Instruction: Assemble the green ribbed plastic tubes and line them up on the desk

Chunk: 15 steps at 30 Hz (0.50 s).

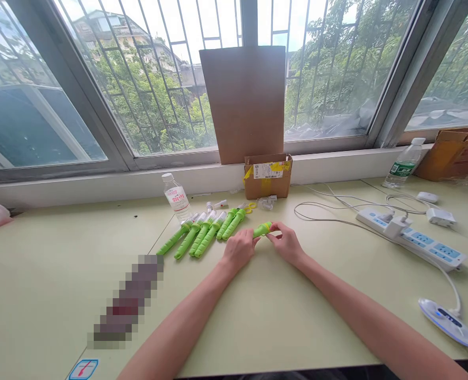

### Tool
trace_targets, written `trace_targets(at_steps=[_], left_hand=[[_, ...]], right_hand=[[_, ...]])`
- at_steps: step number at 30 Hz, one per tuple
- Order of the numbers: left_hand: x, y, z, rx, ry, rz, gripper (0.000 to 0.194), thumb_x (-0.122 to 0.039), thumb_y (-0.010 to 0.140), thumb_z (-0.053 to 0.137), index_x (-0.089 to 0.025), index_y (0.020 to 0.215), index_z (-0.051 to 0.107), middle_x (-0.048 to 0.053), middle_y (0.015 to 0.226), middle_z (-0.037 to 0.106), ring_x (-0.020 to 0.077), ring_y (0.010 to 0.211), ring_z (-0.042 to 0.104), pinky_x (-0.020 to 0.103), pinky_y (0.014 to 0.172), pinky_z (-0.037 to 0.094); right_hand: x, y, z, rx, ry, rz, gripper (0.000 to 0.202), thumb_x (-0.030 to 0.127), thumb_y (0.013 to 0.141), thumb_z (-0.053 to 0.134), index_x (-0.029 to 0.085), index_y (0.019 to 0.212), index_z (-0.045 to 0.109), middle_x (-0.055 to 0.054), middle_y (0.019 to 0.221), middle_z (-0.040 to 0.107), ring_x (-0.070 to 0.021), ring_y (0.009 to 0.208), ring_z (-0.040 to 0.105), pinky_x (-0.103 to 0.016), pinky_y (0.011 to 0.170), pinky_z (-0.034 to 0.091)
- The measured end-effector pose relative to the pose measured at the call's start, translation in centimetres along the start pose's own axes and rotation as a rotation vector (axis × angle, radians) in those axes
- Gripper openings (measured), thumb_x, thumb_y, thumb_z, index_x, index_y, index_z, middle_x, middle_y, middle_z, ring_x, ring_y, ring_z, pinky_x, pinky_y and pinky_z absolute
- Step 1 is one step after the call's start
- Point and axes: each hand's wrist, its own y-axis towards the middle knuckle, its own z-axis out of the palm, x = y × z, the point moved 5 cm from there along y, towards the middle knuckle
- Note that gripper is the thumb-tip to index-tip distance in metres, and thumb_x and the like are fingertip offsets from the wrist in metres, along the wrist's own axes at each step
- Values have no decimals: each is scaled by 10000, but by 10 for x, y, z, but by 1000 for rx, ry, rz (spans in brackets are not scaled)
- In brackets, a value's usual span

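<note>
My left hand (241, 247) is closed round a green tube (261, 230), which lies nearly level above the table. At the tube's right end, where a yellow band shows, the fingers of my right hand (286, 241) pinch it. Left of my hands lie several green ribbed tubes (205, 237), some with clear tops, side by side on the table. Behind them are yellow rings (251, 205), clear plastic pieces (265, 203) and a small white piece with a red end (220, 203).
A water bottle (177, 199) stands behind the tubes. Behind my hands is a cardboard box (268, 179). On the right are a power strip (412, 238), cables, a white device (450, 322) and another bottle (404, 164). A pixelated patch covers something at left.
</note>
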Motion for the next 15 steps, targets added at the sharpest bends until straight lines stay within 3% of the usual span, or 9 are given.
trace_targets(at_steps=[6,12,15], left_hand=[[2,0,1,101,-39,-50,320,-463,901,419,-170,991,514,41,819,622,157,660,603,239,475,314],[2,-1,-2,107,-79,-60,127,-250,856,501,-196,970,499,21,847,615,150,686,608,241,504,340],[2,-1,-2,82,-71,-50,91,-244,860,474,-189,925,507,24,826,605,149,674,595,247,493,330]], right_hand=[[-2,-1,1,31,-41,-7,179,319,740,615,207,849,528,-70,1059,630,-190,874,621,-331,679,540],[-2,-2,1,11,-88,-7,166,294,722,617,217,826,512,-70,1122,627,-189,855,622,-352,693,534],[0,-2,0,-2,-112,-39,146,267,732,592,223,843,509,-67,1116,633,-193,867,619,-359,694,531]])
